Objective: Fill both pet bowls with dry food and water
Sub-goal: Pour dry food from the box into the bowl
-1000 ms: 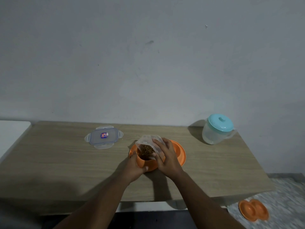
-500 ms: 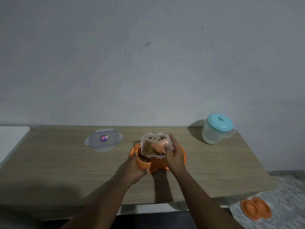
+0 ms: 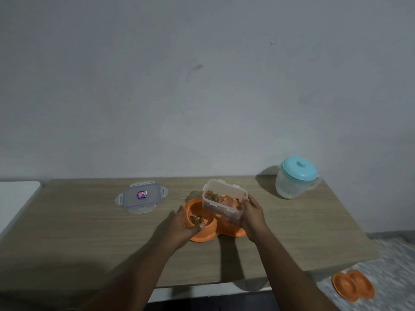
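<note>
1. Bowl (image 3: pixel 202 237): sitting mid-table (image 3: pixel 89 232), kibble (image 3: pixel 196 219) lying in its left well.
2. Left hand (image 3: pixel 179 225): fingers curling round the bowl's left rim.
3. Right hand (image 3: pixel 252 215): fingers gripping the tub (image 3: pixel 222 198), which is hanging tilted just above the bowl.

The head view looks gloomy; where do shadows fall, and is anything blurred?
Head view: dim, flat light; the lidded jug casts a soft shadow leftward; a darker shadow lies on the table beneath the right hand; the pet bowl on the floor looks smeared.
</note>
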Motion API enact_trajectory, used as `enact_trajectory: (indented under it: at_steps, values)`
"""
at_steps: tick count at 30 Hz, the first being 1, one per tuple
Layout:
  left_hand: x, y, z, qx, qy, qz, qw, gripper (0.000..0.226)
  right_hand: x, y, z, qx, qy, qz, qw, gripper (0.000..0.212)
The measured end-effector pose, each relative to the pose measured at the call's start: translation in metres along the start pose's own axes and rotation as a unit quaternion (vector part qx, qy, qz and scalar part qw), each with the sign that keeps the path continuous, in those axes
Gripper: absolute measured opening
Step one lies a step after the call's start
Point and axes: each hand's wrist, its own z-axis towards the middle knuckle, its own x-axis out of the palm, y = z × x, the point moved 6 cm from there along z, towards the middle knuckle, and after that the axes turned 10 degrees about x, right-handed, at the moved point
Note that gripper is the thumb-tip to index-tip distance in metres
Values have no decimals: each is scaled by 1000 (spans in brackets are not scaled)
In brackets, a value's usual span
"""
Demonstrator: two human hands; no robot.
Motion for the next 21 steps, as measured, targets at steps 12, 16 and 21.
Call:
enact_trajectory:
  at_steps: [12, 16, 21]
  values:
    - [-101, 23, -9, 50, -34, -189, 980, 107, 130, -4, -52, -66, 150, -125, 979, 26]
    - [-134, 64, -29, 26, -68, -151, 986, 96, 171, -30, -58, -156, 141, -249, 945, 41]
    - [-154, 116, -41, 2, -78, -133, 988, 105, 206, -60, -72, -261, 165, -359, 881, 42]
